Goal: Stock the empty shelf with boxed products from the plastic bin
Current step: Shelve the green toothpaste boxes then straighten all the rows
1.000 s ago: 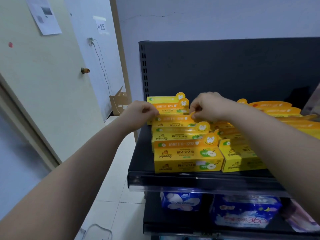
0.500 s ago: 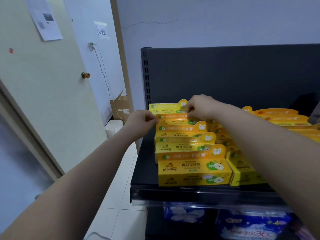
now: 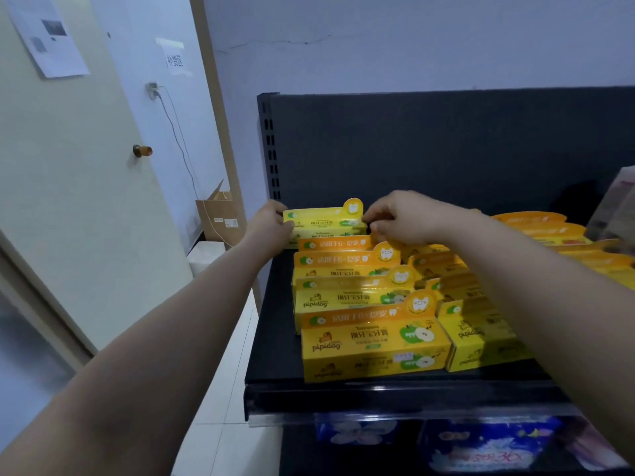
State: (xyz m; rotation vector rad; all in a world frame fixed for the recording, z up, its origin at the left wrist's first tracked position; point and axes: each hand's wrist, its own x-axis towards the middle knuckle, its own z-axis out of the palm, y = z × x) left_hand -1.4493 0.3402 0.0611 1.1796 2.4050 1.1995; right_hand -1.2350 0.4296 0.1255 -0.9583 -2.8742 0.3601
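Note:
Several yellow toothpaste boxes stand in rows on the black shelf. The rearmost yellow box of the left row stands near the shelf's back panel. My left hand grips its left end. My right hand pinches its right end, fingers curled. In front of it the left row runs toward me, ending with the front yellow box at the shelf edge. A second row of yellow boxes lies to the right, partly hidden under my right forearm. The plastic bin is out of view.
More orange-topped boxes lie at the right of the shelf. Blue wrapped packs fill the shelf below. A cardboard box sits on the floor by the wall, left of the shelf. A cream door stands at left.
Both hands moved from the second box back to the rearmost box and now hold its two ends. The camera has moved closer to the shelf.

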